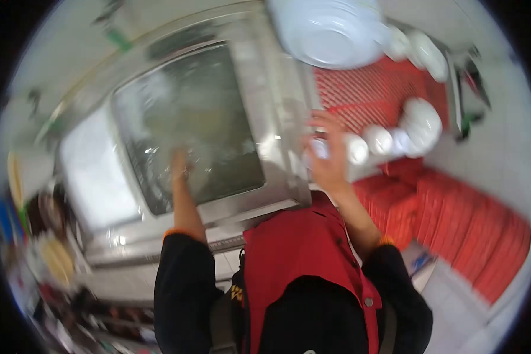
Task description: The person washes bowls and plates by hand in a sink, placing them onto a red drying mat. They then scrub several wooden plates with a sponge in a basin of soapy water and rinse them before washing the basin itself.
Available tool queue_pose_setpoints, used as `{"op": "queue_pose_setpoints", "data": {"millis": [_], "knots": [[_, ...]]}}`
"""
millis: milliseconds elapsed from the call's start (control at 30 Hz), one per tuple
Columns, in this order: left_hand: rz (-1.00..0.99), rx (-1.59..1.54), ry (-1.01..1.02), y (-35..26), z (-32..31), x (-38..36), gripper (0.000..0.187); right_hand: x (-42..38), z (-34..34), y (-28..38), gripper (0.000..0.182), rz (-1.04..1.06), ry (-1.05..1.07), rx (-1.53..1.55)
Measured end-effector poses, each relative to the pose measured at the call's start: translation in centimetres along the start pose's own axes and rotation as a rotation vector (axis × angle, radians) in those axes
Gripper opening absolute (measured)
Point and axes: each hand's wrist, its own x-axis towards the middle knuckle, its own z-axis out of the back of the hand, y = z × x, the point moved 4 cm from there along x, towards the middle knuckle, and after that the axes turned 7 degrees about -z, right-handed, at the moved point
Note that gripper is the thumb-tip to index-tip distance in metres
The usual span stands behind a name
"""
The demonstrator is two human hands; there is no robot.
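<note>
My left hand (180,164) dips into the water of a metal sink (275,153); its fingers are blurred and partly under the surface, so what it holds, if anything, is hidden. Over the near left corner of a red perforated rack (366,88), my right hand (329,154) has its fingers curled round a small white cup (319,147). Beside that hand, more white cups (377,140) stand in a row along the rack's near edge. A stack of white bowls (422,127) lies at the right end of the row.
Large pale basins (327,35) sit at the back of the rack, with white bowls (426,54) to their right. Red stacked crates (472,227) fill the lower right. A white board (97,171) lies left of the water. Blurred items crowd the far left.
</note>
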Motion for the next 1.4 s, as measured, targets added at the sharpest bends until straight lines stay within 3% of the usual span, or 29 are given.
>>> {"op": "queue_pose_setpoints", "data": {"millis": [67, 133, 233, 333, 367, 433, 533, 600, 667, 700, 733, 800, 867, 933, 967, 1000, 1067, 1233, 1400], "knots": [[0.325, -0.753, -0.049, -0.3, 2.0, 1.1, 0.052, 0.3, -4.9, -1.4, 0.03, 0.202, 0.191, -0.005], [0.16, -0.928, 0.227, -8.2, 2.5, -2.8, 0.053, 0.0, -9.9, -1.7, 0.04, 0.135, 0.363, -0.164], [0.072, -0.676, 0.356, -14.2, 3.8, -6.0, 0.05, -0.3, -16.8, -0.5, 0.059, 0.338, 0.411, -0.338], [-0.036, -0.455, 0.234, -16.7, 3.2, -6.1, 0.045, 0.3, -21.1, 1.5, 0.071, 0.441, 0.464, -0.409], [0.056, -0.4, 0.125, -18.7, 1.9, -6.9, 0.041, 0.4, -21.5, 1.1, 0.074, 0.353, 0.505, -0.368], [0.01, -0.517, 0.177, -19.4, -0.1, -6.3, 0.043, 1.0, -22.0, 0.1, 0.079, 0.186, 0.586, -0.283], [0.016, -0.576, 0.287, -20.4, -3.9, -6.0, 0.045, 0.9, -18.2, -0.5, 0.083, 0.299, 0.436, -0.277], [0.02, -0.539, 0.4, -21.2, -6.6, -7.2, 0.046, 0.8, -14.4, -0.8, 0.078, 0.222, 0.421, -0.32], [-0.016, -0.451, 0.54, -23.1, -8.0, -8.3, 0.047, 0.0, -9.2, -2.0, 0.07, 0.139, 0.215, -0.283], [-0.246, -0.158, 0.368, -23.7, -7.2, -7.6, 0.052, -0.7, -6.7, -3.4, 0.067, -0.069, 0.128, -0.31], [-0.327, 0.08, 0.203, -21.9, -5.8, -5.6, 0.054, -1.8, -4.2, -5.1, 0.064, -0.277, 0.042, -0.334], [-0.469, 0.553, -0.143, -15.8, -1.2, 0.9, 0.059, -5.0, 0.1, -9.1, 0.061, -0.452, -0.162, -0.547], [-0.247, 0.83, -0.276, -12.4, 3.0, 4.4, 0.061, -7.4, 1.8, -10.1, 0.06, -0.453, -0.263, -0.701], [-0.033, 0.859, -0.119, -6.3, 6.1, 8.8, 0.057, -8.6, 1.9, -11.8, 0.062, -0.402, -0.27, -0.757], [0.081, 0.88, -0.044, -2.7, 8.1, 11.1, 0.056, -8.5, 1.4, -11.5, 0.063, -0.472, -0.228, -0.789], [0.083, 0.91, -0.072, -0.8, 9.0, 12.7, 0.056, -8.4, 1.0, -11.5, 0.062, -0.373, -0.225, -0.789], [0.02, 0.933, -0.16, -0.3, 8.5, 14.2, 0.056, -8.7, 0.5, -11.9, 0.061, -0.287, -0.207, -0.79], [-0.009, 0.755, -0.181, -1.8, 6.4, 16.5, 0.055, -7.4, 0.1, -10.5, 0.058, -0.486, -0.097, -0.968], [-0.002, 0.521, -0.2, -2.4, 5.3, 17.5, 0.055, -7.1, 0.3, -8.5, 0.058, -0.282, -0.132, -1.059]]}}
